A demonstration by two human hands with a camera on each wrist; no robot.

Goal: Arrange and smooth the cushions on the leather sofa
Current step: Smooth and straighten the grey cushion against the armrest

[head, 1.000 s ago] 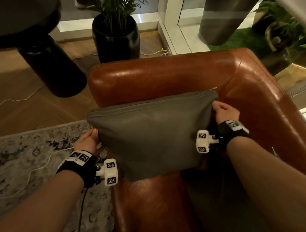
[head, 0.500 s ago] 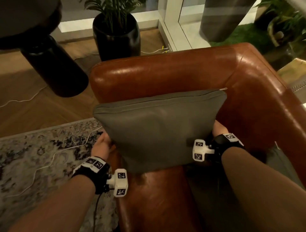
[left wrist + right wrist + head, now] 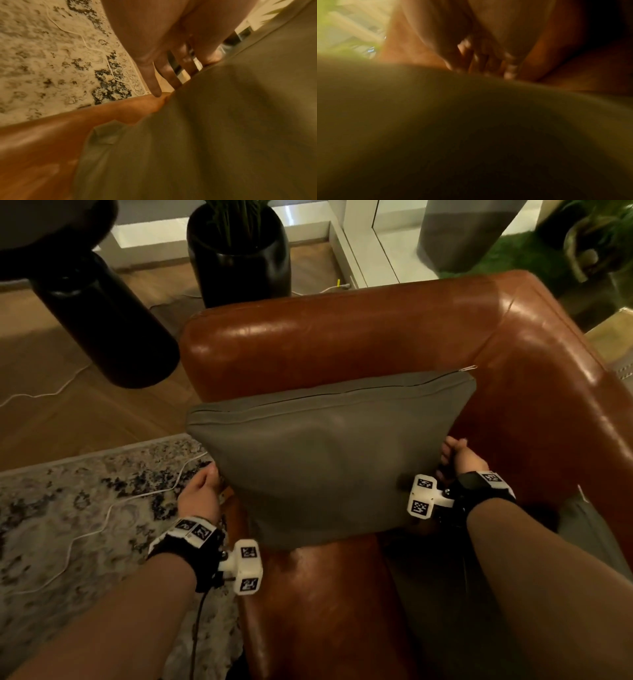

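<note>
A grey cushion (image 3: 325, 460) stands upright on the brown leather sofa (image 3: 342, 344), over the arm, with its zipped edge up. My left hand (image 3: 202, 491) is at its lower left edge. In the left wrist view the fingers (image 3: 154, 83) lie straight and spread against the cushion (image 3: 223, 135), one tip touching the leather (image 3: 42, 142). My right hand (image 3: 459, 460) is at the cushion's right edge with its fingers curled onto it. The right wrist view is blurred: fingers (image 3: 488, 65) above the cushion (image 3: 453, 121).
A black planter (image 3: 239, 251) and a black cylindrical base (image 3: 102, 320) stand on the wood floor behind the sofa. To the left a patterned rug (image 3: 68, 508) carries a white cable (image 3: 102, 518). More grey fabric (image 3: 582, 525) lies on the seat at right.
Both hands have slid down from the cushion's upper corners to its lower sides. The cushion has shifted right and now stands straighter against the sofa.
</note>
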